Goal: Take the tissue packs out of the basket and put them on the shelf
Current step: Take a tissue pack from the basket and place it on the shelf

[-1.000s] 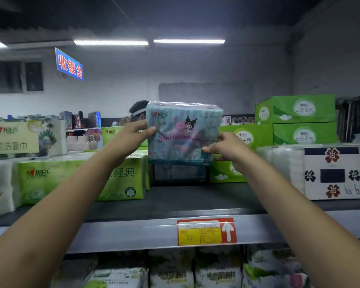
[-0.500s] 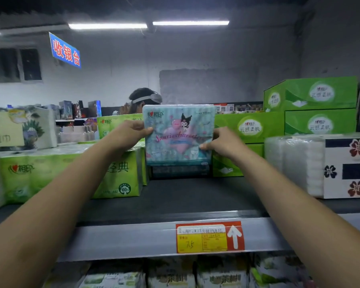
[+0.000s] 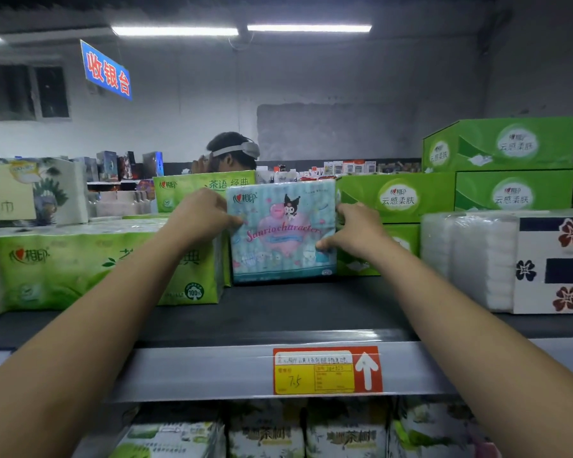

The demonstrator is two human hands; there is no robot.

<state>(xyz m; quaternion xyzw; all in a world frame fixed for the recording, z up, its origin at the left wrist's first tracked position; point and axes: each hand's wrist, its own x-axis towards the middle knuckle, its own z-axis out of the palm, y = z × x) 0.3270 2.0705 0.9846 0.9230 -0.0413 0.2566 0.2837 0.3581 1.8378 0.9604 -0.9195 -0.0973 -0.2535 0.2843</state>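
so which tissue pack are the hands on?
The light-blue cartoon-print pack, gripped by the left hand and right hand; flanking it are green packs.

This is a shop. At 6 o'clock a grey metal shelf [image 3: 212, 371] bears a red-and-yellow paper price label [image 3: 326, 371] with a handwritten price. Green plastic-wrapped tissue packs [image 3: 80, 269] at 9 o'clock and green cardboard cartons [image 3: 500, 143] at 2 o'clock are stacked as stock. At 11 o'clock a blue hanging sign with red Chinese characters [image 3: 106, 71] reads cashier desk, with small boxed goods [image 3: 344, 166] ranged behind.
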